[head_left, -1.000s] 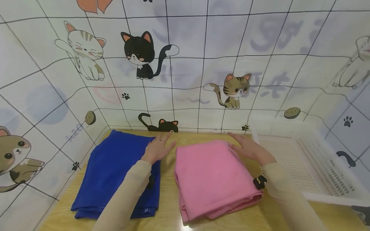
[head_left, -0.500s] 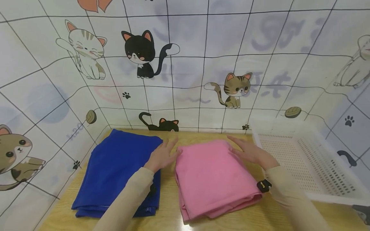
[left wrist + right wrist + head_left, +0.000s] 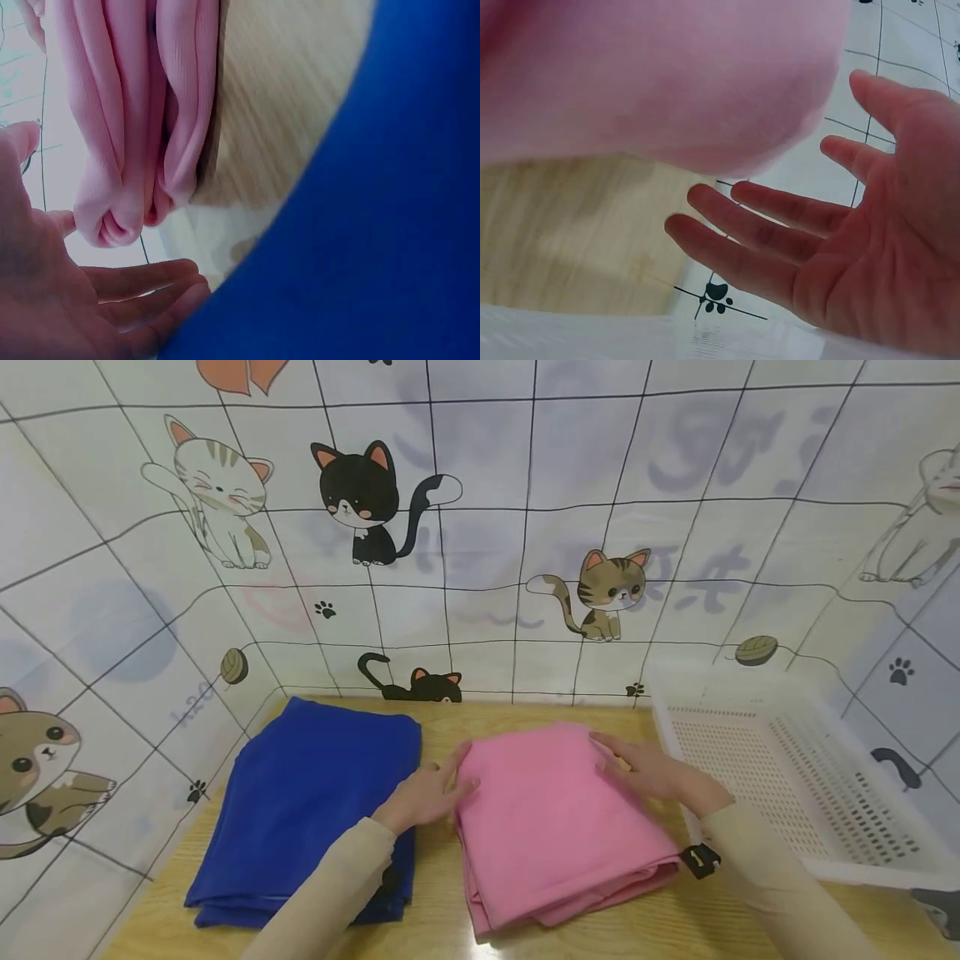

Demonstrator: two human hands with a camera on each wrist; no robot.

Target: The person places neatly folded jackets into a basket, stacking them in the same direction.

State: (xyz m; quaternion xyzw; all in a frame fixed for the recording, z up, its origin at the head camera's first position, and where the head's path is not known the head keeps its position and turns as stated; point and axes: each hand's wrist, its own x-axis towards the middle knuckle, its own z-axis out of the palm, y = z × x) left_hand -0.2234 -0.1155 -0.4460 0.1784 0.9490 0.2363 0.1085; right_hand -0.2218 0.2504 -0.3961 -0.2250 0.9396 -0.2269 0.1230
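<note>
A folded pink cloth [image 3: 555, 827] lies on the wooden table between my two hands. My left hand [image 3: 427, 793] is at its far left corner, fingers spread and thumb over the edge. In the left wrist view the cloth's stacked folds [image 3: 135, 112] show beside the loosely bent fingers [image 3: 142, 285]. At the far right corner is my right hand [image 3: 656, 770], its fingers relaxed and apart. From the right wrist, the fingers [image 3: 750, 240] appear just beside the cloth's rounded edge [image 3: 727, 142]. A folded blue cloth [image 3: 315, 810] lies left of the pink one, partly under my left forearm in view.
A white perforated plastic basket [image 3: 675, 760] stands at the right, close beside my right forearm. Behind the table [image 3: 517, 714] rises a wall covering [image 3: 480, 543] with a grid and cartoon cats. A strip of wood shows between the two cloths.
My left hand has moved right and nearer, from the blue cloth's far corner to the pink cloth's left corner. My right hand has come slightly down along the pink cloth's right side.
</note>
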